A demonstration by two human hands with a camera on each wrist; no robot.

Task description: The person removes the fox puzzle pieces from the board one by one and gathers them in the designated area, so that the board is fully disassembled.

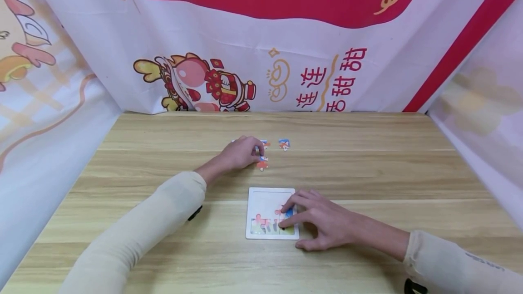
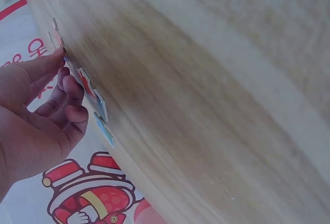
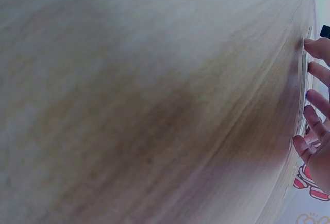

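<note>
My left hand (image 1: 244,152) is at the loose puzzle pieces beyond the tray, thumb and forefinger pinching a red and blue puzzle piece (image 1: 262,164) at its edge. In the left wrist view the same hand (image 2: 44,108) has its other fingers curled beside more pieces (image 2: 86,83). Below lies a white square puzzle tray (image 1: 248,214), with joined pieces (image 1: 258,227) along its near side and right corner. My right hand (image 1: 327,219) rests over the tray's right edge, fingers spread, two fingertips touching the pieces there and the thumb beside the tray.
A fox-patterned piece (image 1: 284,144) lies to the right of my left hand, and another piece (image 1: 266,143) sits just behind its fingers. The wood-grain table (image 1: 367,162) ends at a printed cloth backdrop (image 1: 261,35), with more cloth hanging on both sides.
</note>
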